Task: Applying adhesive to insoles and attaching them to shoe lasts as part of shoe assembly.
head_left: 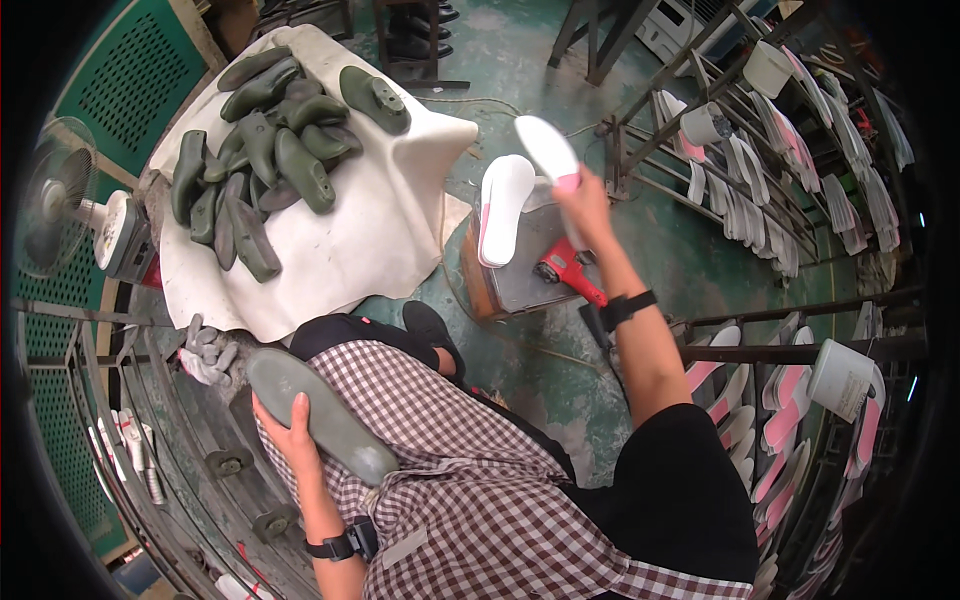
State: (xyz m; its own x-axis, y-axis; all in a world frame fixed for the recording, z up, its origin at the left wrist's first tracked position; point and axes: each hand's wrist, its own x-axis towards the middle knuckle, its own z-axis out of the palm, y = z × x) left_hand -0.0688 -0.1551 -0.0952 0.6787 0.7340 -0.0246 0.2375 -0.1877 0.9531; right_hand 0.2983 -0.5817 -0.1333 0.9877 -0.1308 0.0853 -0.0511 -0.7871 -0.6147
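The left hand (288,437) grips a green shoe mold (325,408) over the checked apron (440,395). The right hand (590,210) pinches a white-and-pink insole (545,145) above the stool's (525,290) far right corner. More insoles (508,205) line its left edge; a red heat gun (572,270) its right. Green floor (695,265) stretches beyond.

From afar I'm losing the fingers of the left hand (294,438) beneath the green shoe form (330,415). The right hand (585,210) is hiding part of its white insole (545,146). Along the box's (540,228) left edge, stacked insoles (507,208) are covering some top.
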